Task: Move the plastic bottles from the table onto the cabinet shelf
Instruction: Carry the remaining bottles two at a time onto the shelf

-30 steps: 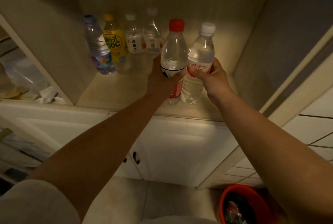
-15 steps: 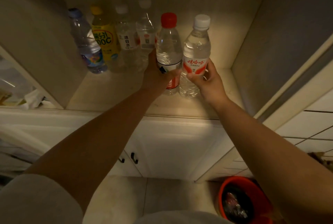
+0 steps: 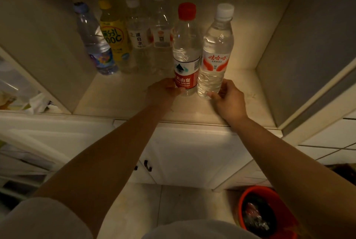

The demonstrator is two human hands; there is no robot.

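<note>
The clear plastic red-capped bottle with a red label (image 3: pixel 186 50) and the clear plastic white-capped bottle with an orange-and-white label (image 3: pixel 215 54) now stand upright on the cream cabinet shelf (image 3: pixel 125 94), touching side by side, long axes vertical, caps up, labels facing the camera; half a second ago both were gripped higher on the body, so this pair reads as set down. Left hand (image 3: pixel 163 92) has slid to the red-label bottle's base, fingers still curled round it; right hand (image 3: pixel 229 97) still pinches the other's base. Four more bottles, one yellow-labelled (image 3: pixel 113 36), line the back left.
</note>
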